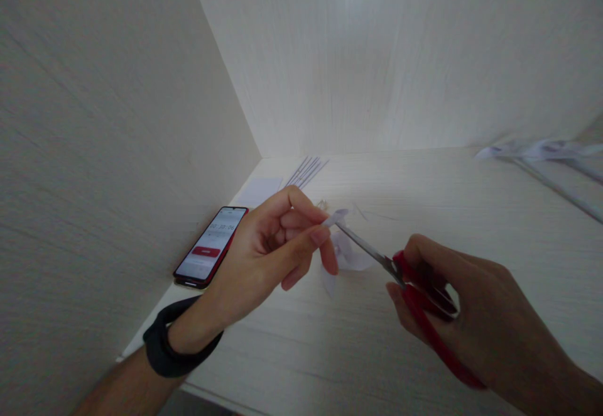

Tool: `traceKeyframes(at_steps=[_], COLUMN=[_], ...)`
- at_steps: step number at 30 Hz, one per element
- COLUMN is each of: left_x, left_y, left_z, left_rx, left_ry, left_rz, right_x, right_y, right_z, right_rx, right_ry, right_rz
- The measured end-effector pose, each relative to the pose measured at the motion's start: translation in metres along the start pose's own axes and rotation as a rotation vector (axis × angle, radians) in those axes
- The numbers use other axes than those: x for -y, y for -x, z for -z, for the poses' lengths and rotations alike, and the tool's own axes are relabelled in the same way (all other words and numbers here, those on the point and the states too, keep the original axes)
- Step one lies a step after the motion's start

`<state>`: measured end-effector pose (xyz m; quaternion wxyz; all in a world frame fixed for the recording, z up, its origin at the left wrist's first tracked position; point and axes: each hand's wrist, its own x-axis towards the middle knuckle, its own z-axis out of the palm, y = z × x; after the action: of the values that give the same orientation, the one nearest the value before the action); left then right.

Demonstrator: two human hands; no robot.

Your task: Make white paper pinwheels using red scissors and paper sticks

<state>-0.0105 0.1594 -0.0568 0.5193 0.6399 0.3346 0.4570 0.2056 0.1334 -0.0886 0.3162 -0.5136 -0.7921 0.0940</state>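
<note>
We snip a small white paper piece with red scissors over a pale wooden desk.

Under both our hands lies the pale wooden desk [358, 340], with pale wooden walls [94, 120] close on the left and behind. A red-edged phone with a lit screen [210, 247] lies flat just left of our left hand [264, 259]. Our right hand [475, 315] is wrapped tight around the red-handled metal scissors [414, 290], and the thin blades point up at the left hand. Our left hand pinches the small crumpled white paper piece [342, 246] between thumb and first finger, just above the desk. The blade tips sit very near those fingertips [320, 235], so we think a quick snip could nick them, or the tiny paper could slip out.
</note>
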Motion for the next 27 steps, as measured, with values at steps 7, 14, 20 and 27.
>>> traceKeyframes(at_steps=[7, 14, 20, 27], left_x=[-0.0007, -0.0023, -0.0049, -0.0051], left_y=[0.0, -0.0015, -0.0015, -0.003], left_z=[0.0002, -0.0006, -0.0032, -0.0055], left_rx=[0.0, 0.013, 0.004, 0.003], left_ry=[-0.007, 0.025, 0.002, -0.003], left_rz=[0.035, 0.055, 0.069, 0.075], right_x=[-0.0009, -0.0017, -0.0024, -0.0029], right_y=[0.0018, 0.0024, 0.0036, 0.0027], right_z=[-0.0009, -0.0022, -0.0016, -0.003], right_rx=[-0.009, 0.0, 0.006, -0.004], right_ry=[0.01, 0.016, 0.037, 0.059], right_rz=[-0.011, -0.009, 0.027, 0.052])
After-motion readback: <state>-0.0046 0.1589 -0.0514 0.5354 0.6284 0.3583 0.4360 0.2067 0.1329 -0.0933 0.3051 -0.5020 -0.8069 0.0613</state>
